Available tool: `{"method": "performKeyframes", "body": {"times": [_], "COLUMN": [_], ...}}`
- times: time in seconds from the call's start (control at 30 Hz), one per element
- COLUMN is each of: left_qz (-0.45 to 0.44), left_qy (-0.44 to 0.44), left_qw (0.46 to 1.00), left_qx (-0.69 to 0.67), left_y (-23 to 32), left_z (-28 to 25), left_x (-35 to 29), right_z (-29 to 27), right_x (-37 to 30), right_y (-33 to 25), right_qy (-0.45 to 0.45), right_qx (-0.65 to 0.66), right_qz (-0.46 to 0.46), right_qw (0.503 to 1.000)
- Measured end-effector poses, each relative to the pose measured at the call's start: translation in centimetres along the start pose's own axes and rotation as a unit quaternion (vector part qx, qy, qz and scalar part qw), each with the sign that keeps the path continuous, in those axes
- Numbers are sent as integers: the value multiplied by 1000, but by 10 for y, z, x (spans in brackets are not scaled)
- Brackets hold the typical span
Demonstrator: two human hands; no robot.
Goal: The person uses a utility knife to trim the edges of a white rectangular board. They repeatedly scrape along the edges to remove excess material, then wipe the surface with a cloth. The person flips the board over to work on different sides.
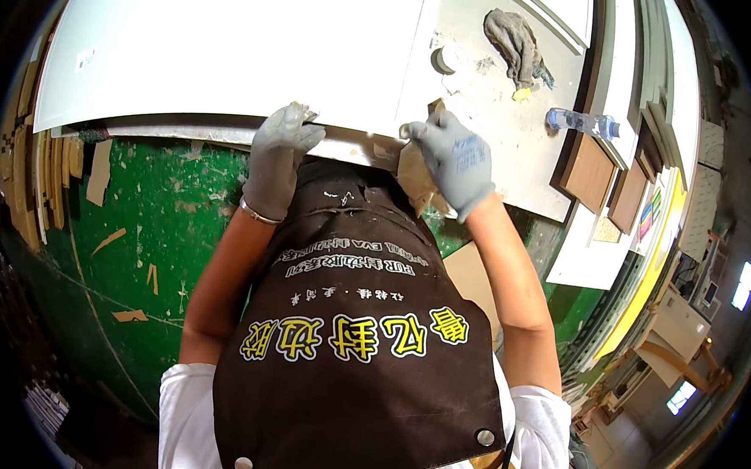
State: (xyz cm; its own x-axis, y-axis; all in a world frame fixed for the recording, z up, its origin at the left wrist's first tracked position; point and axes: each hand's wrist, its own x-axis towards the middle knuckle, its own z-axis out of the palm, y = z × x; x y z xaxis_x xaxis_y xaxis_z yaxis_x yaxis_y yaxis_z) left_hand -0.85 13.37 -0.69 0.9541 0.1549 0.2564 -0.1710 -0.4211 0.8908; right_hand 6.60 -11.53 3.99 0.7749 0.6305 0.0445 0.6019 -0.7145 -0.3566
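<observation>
A large white panel [232, 49] lies in front of me, its near edge running between my hands. My left hand [278, 157], in a grey glove, is closed at that edge, fingertips pinched around something small and pale that I cannot make out. My right hand [458, 158], also gloved in grey, is closed by the panel's near right corner. Thumb and fingers are pressed together there, and what they hold is mostly hidden. A crumpled brown paper-like piece [416, 179] hangs just below the right hand; I cannot tell whether it is gripped.
On the grey tabletop [515, 157] to the right lie a dark rag [513, 42], a white roll [450, 58] and a clear plastic bottle [581, 123]. Stacked boards [629, 176] stand farther right. Wood strips [55, 184] lean at the left, beside a green floor [154, 248] with scraps.
</observation>
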Motion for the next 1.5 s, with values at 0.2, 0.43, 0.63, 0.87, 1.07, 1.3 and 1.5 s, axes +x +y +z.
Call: {"method": "performKeyframes", "body": {"times": [0.2,0.43,0.63,0.87,1.07,1.3,1.5], "left_qz": [-109,-228,-211,-279,-170,-175,-198], "left_qy": [-58,3,14,35,30,82,85], "left_qw": [989,956,957,918,973,954,949], "left_qx": [76,-186,-197,-281,-154,-229,-230], "left_y": [15,-1,3,16,2,-8,-3], "left_z": [-5,1,2,3,4,13,15], "left_x": [18,2,0,4,-3,-10,-10], "right_z": [11,4,-8,-9,-22,-29,-14], "right_x": [-42,-23,2,25,38,42,55], "right_y": [21,4,23,38,53,82,58], "right_qy": [-50,92,31,-73,-121,-67,-78], "right_qx": [61,64,-6,-40,-44,87,121], "right_qz": [33,29,-96,-243,-293,-232,-320], "right_qw": [996,993,995,966,947,966,936]}}
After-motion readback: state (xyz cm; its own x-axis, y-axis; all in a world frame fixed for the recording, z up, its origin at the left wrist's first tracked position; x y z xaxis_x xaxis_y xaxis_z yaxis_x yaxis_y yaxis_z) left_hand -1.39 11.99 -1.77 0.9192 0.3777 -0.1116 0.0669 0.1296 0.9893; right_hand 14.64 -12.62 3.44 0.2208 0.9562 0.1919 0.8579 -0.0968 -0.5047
